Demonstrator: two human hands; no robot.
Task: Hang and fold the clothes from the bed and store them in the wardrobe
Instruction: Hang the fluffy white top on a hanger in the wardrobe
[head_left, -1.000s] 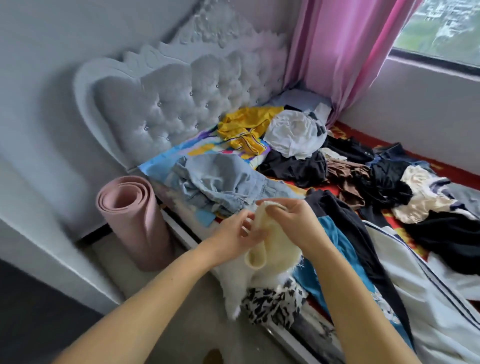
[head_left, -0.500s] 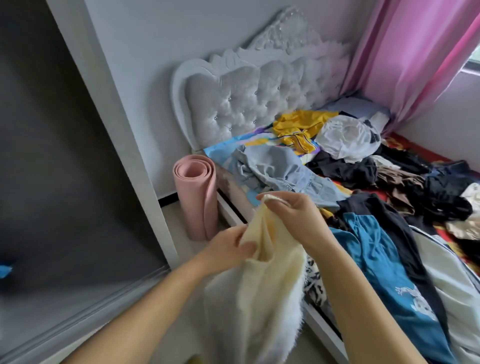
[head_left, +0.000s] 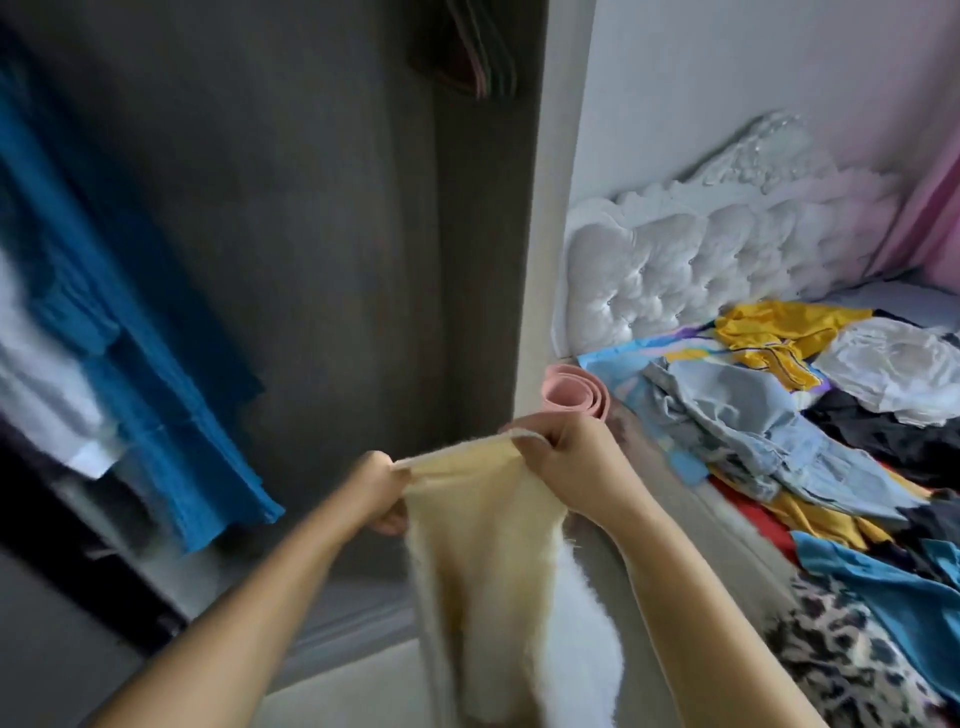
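Both forearms are bare, no sleeves, with bare left hand (head_left: 375, 491) and right hand (head_left: 574, 464).

Head view, close, angled down: wardrobe (head_left: 260, 208) left, bed (head_left: 675, 291) right.

No legible text, label, brand, number or sign was found on any surface in view. The clothes on the bed (head_left: 779, 431) carried printed patterns only, and no lettering could be made out. A white tag-like patch on a garment hanging in the wardrobe (head_left: 96, 460) was too blurred to be read.
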